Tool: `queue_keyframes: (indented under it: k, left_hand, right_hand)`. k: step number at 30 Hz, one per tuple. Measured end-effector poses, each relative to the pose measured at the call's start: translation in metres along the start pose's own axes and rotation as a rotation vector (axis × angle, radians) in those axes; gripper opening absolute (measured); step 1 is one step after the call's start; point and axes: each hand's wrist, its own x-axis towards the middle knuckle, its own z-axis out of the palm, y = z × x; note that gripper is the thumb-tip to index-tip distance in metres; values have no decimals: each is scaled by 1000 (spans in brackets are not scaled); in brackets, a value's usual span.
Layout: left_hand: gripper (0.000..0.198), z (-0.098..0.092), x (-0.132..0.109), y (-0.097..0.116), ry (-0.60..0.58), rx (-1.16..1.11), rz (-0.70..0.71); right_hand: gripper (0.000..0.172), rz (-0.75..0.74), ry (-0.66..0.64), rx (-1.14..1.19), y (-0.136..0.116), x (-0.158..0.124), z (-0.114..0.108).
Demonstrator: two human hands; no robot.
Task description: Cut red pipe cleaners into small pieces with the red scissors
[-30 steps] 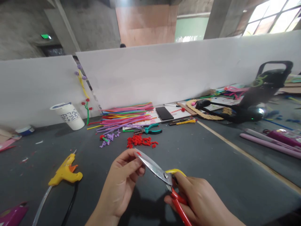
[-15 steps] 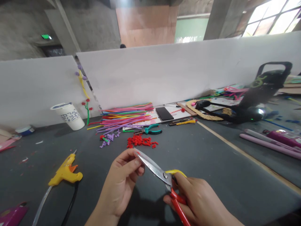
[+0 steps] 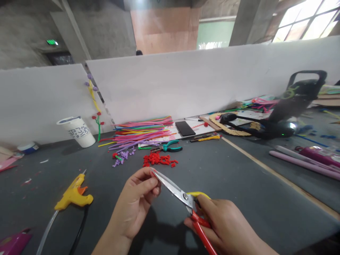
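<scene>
My right hand (image 3: pixel 221 221) is wrapped round the handles of a pair of scissors (image 3: pixel 175 189), whose grips are red with a yellow part showing. Their blades point up and left, nearly together. At the tips, my left hand (image 3: pixel 140 194) is closed in a pinch between thumb and forefinger. A small red piece (image 3: pixel 153 171) shows there, mostly hidden by the fingers; it looks like fuzzy stem. Just beyond lies a pile of short red fuzzy bits (image 3: pixel 156 159), with purple bits (image 3: pixel 122 157) to its left. Teal-handled pliers (image 3: pixel 170 146) rest behind the red pile.
A yellow hot glue gun (image 3: pixel 74 193) lies at the left. Behind are a white cup (image 3: pixel 77 132), a bundle of coloured pipe cleaners (image 3: pixel 143 131), a phone (image 3: pixel 185 128) and a utility knife (image 3: pixel 208 138). A black stand (image 3: pixel 281 124) is at right, before a white partition (image 3: pixel 186 81).
Both hands hold nearly the same pose. The scissor tips remain at the left fingertips, with slightly more red showing between them. The view has shifted a little.
</scene>
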Motion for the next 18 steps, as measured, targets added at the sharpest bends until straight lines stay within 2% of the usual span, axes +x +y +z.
queue_keyframes:
  k: [3, 10, 14, 18]
  left_hand:
    - [7, 1, 0, 1, -32, 17, -50]
    - [3, 10, -3, -13, -229, 66, -267]
    - [5, 9, -2, -23, -229, 63, -333]
    - [12, 12, -2, -23, -229, 88, -349]
  right_hand:
    - [31, 71, 4, 130, -1, 4, -4]
    - [13, 305, 6, 836, -11, 23, -12]
    - [16, 294, 5, 1104, -16, 30, -9]
    - [14, 279, -29, 1189, -17, 32, -4]
